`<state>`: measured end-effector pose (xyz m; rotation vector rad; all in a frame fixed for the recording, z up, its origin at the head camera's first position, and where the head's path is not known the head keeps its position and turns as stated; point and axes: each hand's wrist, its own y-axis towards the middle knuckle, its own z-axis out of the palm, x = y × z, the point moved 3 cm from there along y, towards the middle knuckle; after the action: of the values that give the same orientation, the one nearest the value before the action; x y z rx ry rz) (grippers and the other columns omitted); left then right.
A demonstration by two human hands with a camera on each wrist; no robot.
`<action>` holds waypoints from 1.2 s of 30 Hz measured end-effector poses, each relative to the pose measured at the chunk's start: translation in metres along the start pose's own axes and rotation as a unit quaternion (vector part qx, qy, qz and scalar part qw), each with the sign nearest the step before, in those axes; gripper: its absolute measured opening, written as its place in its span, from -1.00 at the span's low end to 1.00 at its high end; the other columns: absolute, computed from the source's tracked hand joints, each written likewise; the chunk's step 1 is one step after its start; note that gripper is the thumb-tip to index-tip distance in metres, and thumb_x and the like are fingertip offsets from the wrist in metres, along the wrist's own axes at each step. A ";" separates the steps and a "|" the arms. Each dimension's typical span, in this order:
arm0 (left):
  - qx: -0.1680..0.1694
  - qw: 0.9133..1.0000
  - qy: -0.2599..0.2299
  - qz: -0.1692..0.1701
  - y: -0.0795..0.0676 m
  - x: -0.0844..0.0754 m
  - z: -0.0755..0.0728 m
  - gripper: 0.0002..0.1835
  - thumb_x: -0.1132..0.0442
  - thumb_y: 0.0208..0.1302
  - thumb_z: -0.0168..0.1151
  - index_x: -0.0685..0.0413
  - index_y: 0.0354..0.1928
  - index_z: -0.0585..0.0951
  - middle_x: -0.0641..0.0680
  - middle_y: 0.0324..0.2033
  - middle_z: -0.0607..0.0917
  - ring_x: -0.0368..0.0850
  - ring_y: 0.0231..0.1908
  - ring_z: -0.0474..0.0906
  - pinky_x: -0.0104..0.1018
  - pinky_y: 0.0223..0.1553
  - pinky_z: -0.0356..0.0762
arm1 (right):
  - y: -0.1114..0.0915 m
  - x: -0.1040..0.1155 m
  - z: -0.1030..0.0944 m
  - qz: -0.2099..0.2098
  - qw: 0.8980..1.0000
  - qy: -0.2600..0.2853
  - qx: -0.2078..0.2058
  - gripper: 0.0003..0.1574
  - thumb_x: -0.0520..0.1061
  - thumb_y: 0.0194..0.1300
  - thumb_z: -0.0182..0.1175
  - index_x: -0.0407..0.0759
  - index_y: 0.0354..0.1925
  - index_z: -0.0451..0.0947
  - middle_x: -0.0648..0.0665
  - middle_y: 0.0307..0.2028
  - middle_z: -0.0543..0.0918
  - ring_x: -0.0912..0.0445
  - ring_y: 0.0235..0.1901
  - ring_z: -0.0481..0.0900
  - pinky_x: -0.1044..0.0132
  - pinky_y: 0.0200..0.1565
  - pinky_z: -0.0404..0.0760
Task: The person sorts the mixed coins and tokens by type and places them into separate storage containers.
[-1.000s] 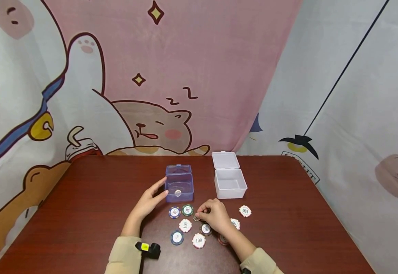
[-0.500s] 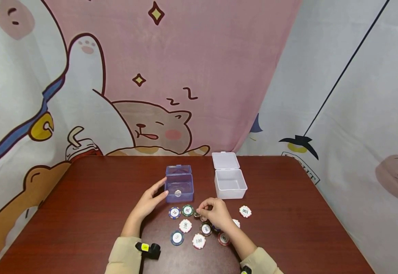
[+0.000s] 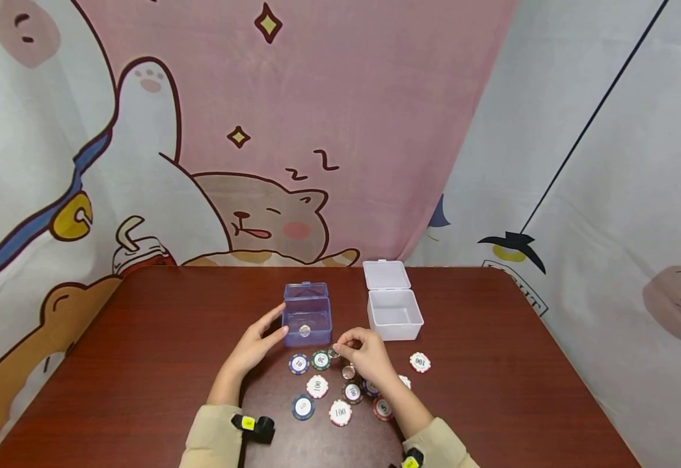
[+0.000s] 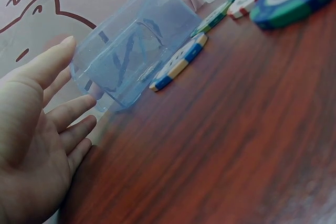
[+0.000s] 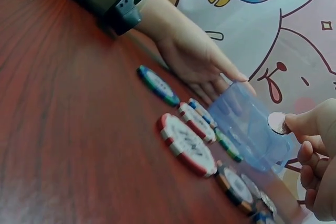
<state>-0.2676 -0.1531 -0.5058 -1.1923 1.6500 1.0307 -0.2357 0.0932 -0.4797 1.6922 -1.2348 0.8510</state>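
My left hand (image 3: 251, 350) rests its fingers against the left side of an open-lidded, see-through blue plastic box (image 3: 319, 337). Those fingers lie fairly straight in the left wrist view. One silver coin (image 3: 304, 330) lies inside the box. Just in front of its right corner, my right hand (image 3: 371, 359) pinches another coin (image 5: 277, 123) between thumb and fingertips, raised off the table. Below that hand a silver coin (image 3: 348, 372) remains on the table, close to a black poker chip (image 3: 352, 392). A green poker chip (image 3: 320, 359) and a blue-and-yellow one (image 3: 298, 364) lie before the box.
A white plastic box (image 3: 395, 330) with its lid up stands to the right of the blue one. Several more chips are scattered nearby, including a white chip (image 3: 419, 362) at the right and a red chip (image 3: 383, 409) by the right forearm. A patterned cloth (image 3: 375, 130) hangs behind.
My right hand has picked a coin off the table and moved it up toward the blue box, uncovering another coin and nearby chips. The left hand stays put.
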 end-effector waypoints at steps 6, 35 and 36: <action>0.001 1.000 -0.001 -0.006 0.000 0.000 0.000 -0.42 0.18 0.21 0.15 -0.10 0.29 0.27 0.06 0.24 0.29 0.00 0.27 0.04 0.11 0.19 -0.08 | 0.008 0.005 0.000 0.012 0.999 0.023 -0.023 -0.88 -0.19 -0.04 0.35 -0.14 -0.56 0.56 0.01 -0.58 0.52 0.17 -0.54 0.40 0.37 -0.49 0.38; -0.002 1.000 0.000 -0.006 0.000 0.003 0.000 -0.43 0.13 0.20 0.16 -0.19 0.28 0.29 0.05 0.23 0.30 -0.02 0.27 0.05 0.08 0.19 -0.07 | 0.060 0.004 0.013 0.049 0.992 0.060 -0.104 -0.87 -0.17 -0.09 0.37 -0.15 -0.61 0.60 0.03 -0.67 0.42 0.18 -0.56 0.35 0.40 -0.55 0.30; -0.002 1.000 0.002 -0.007 0.000 0.003 0.000 -0.43 0.13 0.20 0.16 -0.20 0.28 0.29 0.04 0.23 0.30 -0.02 0.27 0.05 0.08 0.19 -0.07 | 0.061 0.004 0.014 0.048 0.992 0.053 -0.105 -0.87 -0.16 -0.10 0.37 -0.14 -0.61 0.60 0.04 -0.67 0.42 0.19 -0.57 0.35 0.40 -0.55 0.30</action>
<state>-0.2685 -0.1538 -0.5085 -1.2067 1.6409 1.0256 -0.2927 0.0697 -0.4670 1.4120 -1.2934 0.8268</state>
